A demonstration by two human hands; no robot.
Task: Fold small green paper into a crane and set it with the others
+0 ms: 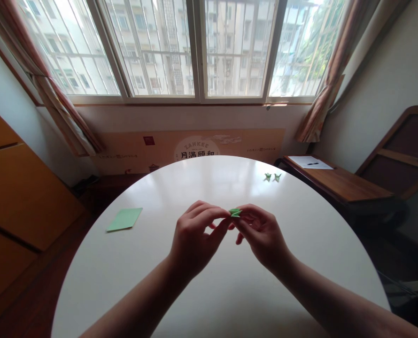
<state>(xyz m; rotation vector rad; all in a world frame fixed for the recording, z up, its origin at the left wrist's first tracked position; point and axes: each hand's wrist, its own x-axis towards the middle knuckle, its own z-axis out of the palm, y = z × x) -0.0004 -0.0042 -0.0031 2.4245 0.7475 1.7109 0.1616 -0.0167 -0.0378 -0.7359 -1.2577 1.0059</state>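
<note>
Over the middle of the white table (209, 291), a small folded green paper (235, 212) is held between both hands. My left hand (198, 232) pinches its left side between thumb and forefinger. On its right side the thumb and fingers of my right hand (261, 232) are closed on it. Fingertips hide part of the folds. Two small folded green paper figures, one (267, 177) beside the other (277, 177), rest near the table's far right edge. A pad of light green square paper (124, 219) lies on the left part of the table.
Right of the round table is a wooden side table (343, 180) with a white sheet (309, 162) and a dark pen (313, 164) on it. An orange-brown cabinet (26, 188) stands at the left. Barred windows and curtains are beyond the table.
</note>
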